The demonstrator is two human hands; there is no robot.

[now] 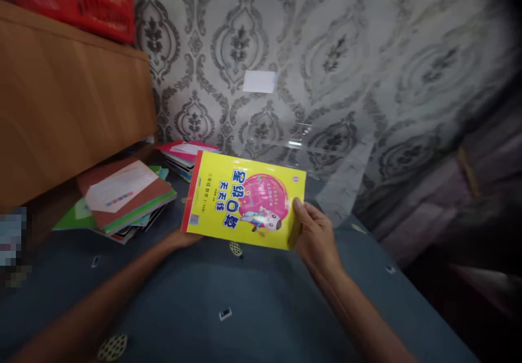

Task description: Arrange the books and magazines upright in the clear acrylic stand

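A yellow workbook (216, 205) with a red spine, a pink circle and a cartoon figure is held up above the blue-green table, turned on its side. My right hand (320, 238) grips its right edge, thumb on the cover and the other fingers behind. At the lower left corner, my left hand (183, 239) goes behind the book, which hides its fingers; whether it grips the book cannot be seen. Just behind the book stands a clear plastic holder (346, 180) against the wall.
On the left lies a stack of books and papers (126, 194), with a second pile (190, 151) behind it. A wooden cabinet (73, 102) overhangs that side, bearing a red basket (93, 4). Patterned wallpaper (240, 36) covers the wall. The table (261, 292) drops off at right.
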